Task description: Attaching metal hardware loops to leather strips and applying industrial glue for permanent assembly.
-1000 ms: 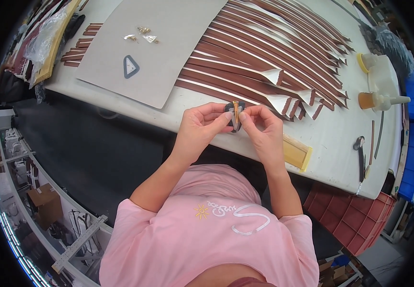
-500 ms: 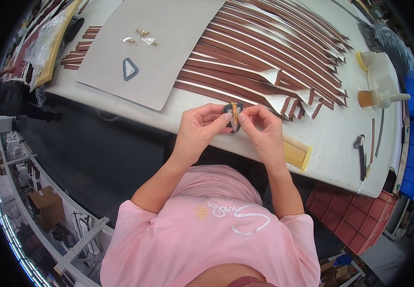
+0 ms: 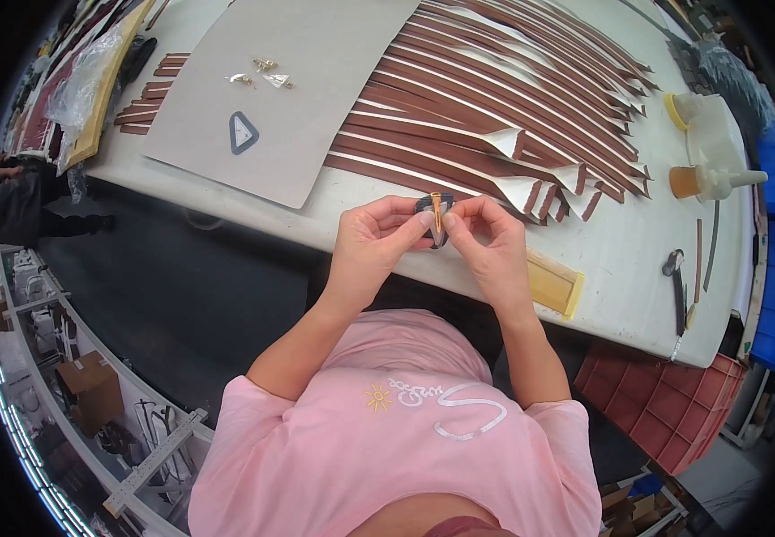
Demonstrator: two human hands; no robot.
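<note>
Triangular dark piece, one: held between my two hands, a narrow gold-coloured strip running down its middle; seen over the tabletop, near the front edge, height above it not readable.

Left hand, one: thumb and fingers pinching the piece's left side.

Right hand, one: thumb and fingers pinching the right side, thumb tip close beside the strip; actual contact with the strip, I cannot tell.

Hazards, by cause:

Item, slip: the grip is all fingertips, so uneven thumb pressure could twist the piece free; so near the edge, it could drop past the tabletop to the dark floor.

Item, skew: a push from one side only could tilt the strip off centre or mark its shiny face.

Item, stray part: anything springing forward could land among the brown strips and be hard to find.

Item, disturbance: a careless left elbow or sleeve catching the grey sheet could shift the triangular blue-grey piece and the small gold-coloured fittings lying on it.
</note>
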